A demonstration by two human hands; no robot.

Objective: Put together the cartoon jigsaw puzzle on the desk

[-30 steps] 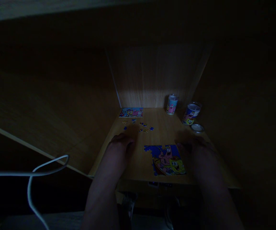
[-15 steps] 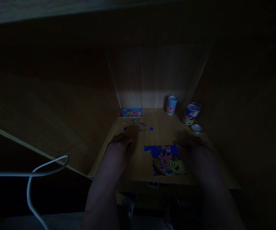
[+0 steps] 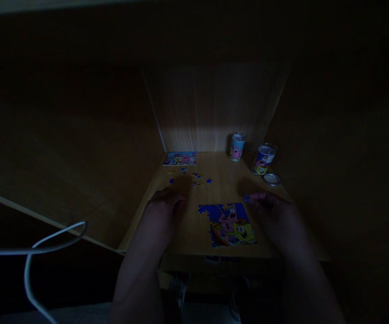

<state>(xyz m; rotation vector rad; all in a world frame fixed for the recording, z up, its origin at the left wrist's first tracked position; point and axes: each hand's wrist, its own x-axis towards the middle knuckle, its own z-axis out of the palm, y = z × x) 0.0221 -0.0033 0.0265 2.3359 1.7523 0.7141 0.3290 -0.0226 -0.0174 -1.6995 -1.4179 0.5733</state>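
My right hand point(image 3: 275, 210) pinches a small blue jigsaw piece point(image 3: 246, 198) between thumb and forefinger, just above the upper right corner of a partly joined jigsaw puzzle point(image 3: 231, 225). The puzzle shows a pink starfish and a yellow sponge figure; its left and upper edges are uneven with gaps. My left hand point(image 3: 163, 208) rests on the table left of the puzzle, fingers loosely bent, thumb a little apart, with nothing seen in it. Beyond it lie several loose jigsaw pieces point(image 3: 201, 184), blue and yellow.
At the back left lies a second puzzle picture point(image 3: 181, 158). Two printed cans point(image 3: 237, 147) point(image 3: 263, 159) stand at the back right, with a round lid point(image 3: 271, 179) beside the nearer one. Wooden panels enclose the table point(image 3: 187, 238). A white cable point(image 3: 59, 243) loops at the left.
My right hand has lifted slightly off the puzzle's right edge, and the blue piece in its fingertips now shows. My left hand stays nearly in place. The whole view has shifted a little.
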